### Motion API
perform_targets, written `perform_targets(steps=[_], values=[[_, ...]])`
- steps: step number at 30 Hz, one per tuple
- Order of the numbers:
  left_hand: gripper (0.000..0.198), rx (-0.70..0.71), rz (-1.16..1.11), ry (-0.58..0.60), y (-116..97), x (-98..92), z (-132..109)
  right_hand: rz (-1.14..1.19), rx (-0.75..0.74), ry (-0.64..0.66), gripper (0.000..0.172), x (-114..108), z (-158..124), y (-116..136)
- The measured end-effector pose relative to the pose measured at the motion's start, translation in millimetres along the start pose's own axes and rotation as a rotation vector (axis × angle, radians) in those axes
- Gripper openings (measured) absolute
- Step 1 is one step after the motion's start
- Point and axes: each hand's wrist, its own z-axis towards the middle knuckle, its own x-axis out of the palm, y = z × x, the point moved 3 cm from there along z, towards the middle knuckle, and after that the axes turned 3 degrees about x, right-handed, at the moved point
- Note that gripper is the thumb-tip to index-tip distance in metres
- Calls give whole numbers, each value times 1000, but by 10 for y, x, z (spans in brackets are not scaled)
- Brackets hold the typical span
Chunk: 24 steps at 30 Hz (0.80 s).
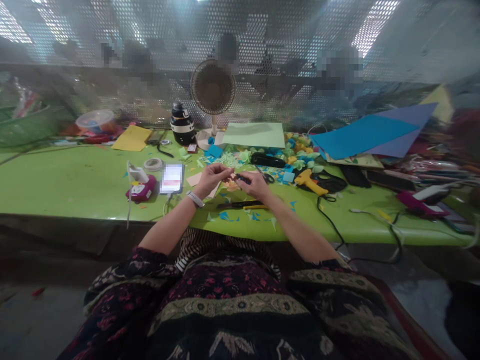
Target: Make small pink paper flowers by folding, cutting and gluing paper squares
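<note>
Over the middle of the table, my left hand (211, 179) has thumb and fingertips pinched together, and what lies between them is too small to name. Close to its right, my right hand (255, 187) is closed around a short, dark, slender tool (243, 178) whose kind I cannot make out. Peach paper pieces (230, 185) show under and between the hands. Below them lie a long dark tool (236, 205) and a yellow-handled one (255, 206). Black scissor-like handles (268, 177) stick out behind my right hand.
Colourful paper scraps and petals (300, 150) spread behind the hands, beside a black stapler-like object (267, 160). A yellow glue gun (311, 182) with a cord lies right. Left are a phone (171, 178), tape roll (153, 164) and magenta box (141, 190). A fan (213, 87) stands behind.
</note>
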Motion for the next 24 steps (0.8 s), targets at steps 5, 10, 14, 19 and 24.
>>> perform_targets(steps=[5,10,14,19,24], values=[[50,-2,-8,-70,25,-20,23,-19,-10,-55,27,24,7,-29],[49,1,-49,-97,20,-20,26,-2,1,-60,31,50,20,-70],[47,-10,-61,-48,-10,-2,16,10,-4,-62,36,44,30,-93],[47,-19,-60,-49,9,-14,23,16,4,-59,36,40,31,-89],[47,-25,-79,-45,33,-15,26,49,-3,-30,41,51,32,-83]])
